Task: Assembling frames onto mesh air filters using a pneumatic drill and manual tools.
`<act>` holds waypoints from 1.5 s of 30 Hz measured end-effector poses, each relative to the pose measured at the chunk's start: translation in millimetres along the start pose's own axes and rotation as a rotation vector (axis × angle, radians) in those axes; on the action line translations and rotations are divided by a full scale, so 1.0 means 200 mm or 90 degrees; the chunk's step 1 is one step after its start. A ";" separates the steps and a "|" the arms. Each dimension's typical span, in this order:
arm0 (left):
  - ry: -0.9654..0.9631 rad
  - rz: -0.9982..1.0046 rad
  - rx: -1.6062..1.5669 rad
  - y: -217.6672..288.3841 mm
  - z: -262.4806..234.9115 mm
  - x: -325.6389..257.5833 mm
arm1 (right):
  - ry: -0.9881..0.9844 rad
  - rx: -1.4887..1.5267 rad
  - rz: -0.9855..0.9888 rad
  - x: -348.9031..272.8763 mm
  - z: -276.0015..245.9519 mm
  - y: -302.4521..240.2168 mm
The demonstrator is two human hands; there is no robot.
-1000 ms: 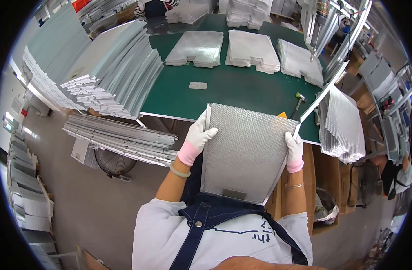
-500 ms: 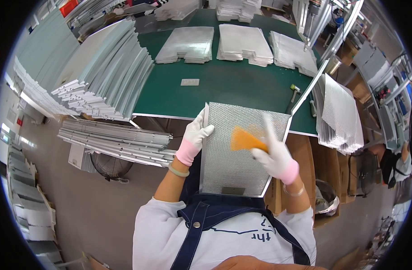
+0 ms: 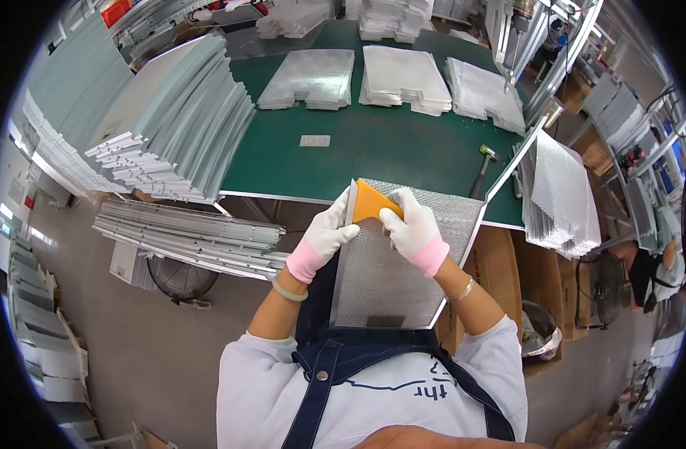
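Note:
A framed metal mesh panel (image 3: 391, 277) leans between my body and the table edge, its far end up. My left hand (image 3: 327, 236), in a white glove with a pink cuff, grips the panel's left edge near the upper corner. In my right hand (image 3: 414, 228), gloved alike, is an orange scraper (image 3: 371, 200). Its wide blade lies against the inner side of the left frame strip, close to the far left corner. A long metal frame strip (image 3: 515, 161) runs up from the panel's right corner.
On the green table (image 3: 388, 150) lie stacks of notched mesh sheets (image 3: 403, 71), a hammer (image 3: 483, 168) and a small pale plate (image 3: 314, 141). Stacked metal panels (image 3: 178, 112) stand at left, frame strips (image 3: 193, 232) below them. More mesh sheets (image 3: 560, 194) hang at right above cardboard boxes (image 3: 500, 269).
My right hand has carried the scraper left and away from me, from mid-panel to the far left corner. My left hand keeps its hold on the left edge.

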State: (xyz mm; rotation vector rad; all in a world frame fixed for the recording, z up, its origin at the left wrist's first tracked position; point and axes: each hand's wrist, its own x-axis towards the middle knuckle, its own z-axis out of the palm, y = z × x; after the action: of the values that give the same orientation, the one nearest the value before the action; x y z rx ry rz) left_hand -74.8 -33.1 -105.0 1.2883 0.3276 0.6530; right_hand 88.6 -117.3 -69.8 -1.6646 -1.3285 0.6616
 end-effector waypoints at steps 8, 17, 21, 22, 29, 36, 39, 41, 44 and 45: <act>0.037 0.005 0.009 -0.04 0.02 0.02 | -0.057 0.120 0.089 0.09 -0.10 -0.05; 0.098 0.054 -0.097 -0.13 -0.10 -0.03 | 0.343 0.200 -0.032 0.07 -0.75 0.02; 0.093 0.038 -0.109 -0.16 -0.14 -0.01 | 0.548 -0.183 0.140 -0.01 -0.89 0.60; 0.082 0.025 -0.114 -0.17 -0.15 0.00 | 0.581 -0.356 0.140 -0.02 -0.91 0.79; 0.067 0.043 -0.111 -0.15 -0.14 0.03 | 0.217 -0.942 0.009 0.09 -0.79 1.01; 0.086 0.004 -0.137 -0.17 -0.16 0.02 | 0.132 0.168 0.047 0.08 -0.70 0.69; 0.074 0.012 -0.159 -0.17 -0.13 0.03 | 0.029 0.193 -0.013 0.07 -0.55 0.68; 0.082 0.039 -0.143 -0.16 -0.10 0.03 | 0.080 0.368 0.061 0.02 -0.45 0.67; 0.214 0.076 -0.020 -0.10 0.00 0.02 | 0.153 0.384 0.072 -0.03 -0.39 0.50; 0.217 0.081 -0.018 -0.10 0.01 0.01 | 0.183 0.371 0.064 -0.05 -0.39 0.45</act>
State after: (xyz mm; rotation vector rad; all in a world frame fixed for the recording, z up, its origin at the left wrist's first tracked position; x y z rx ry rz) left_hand -66.1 -36.9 -123.7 1.1765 0.5158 0.9849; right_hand 192.8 -154.0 -113.1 -1.2889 -0.7541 0.7485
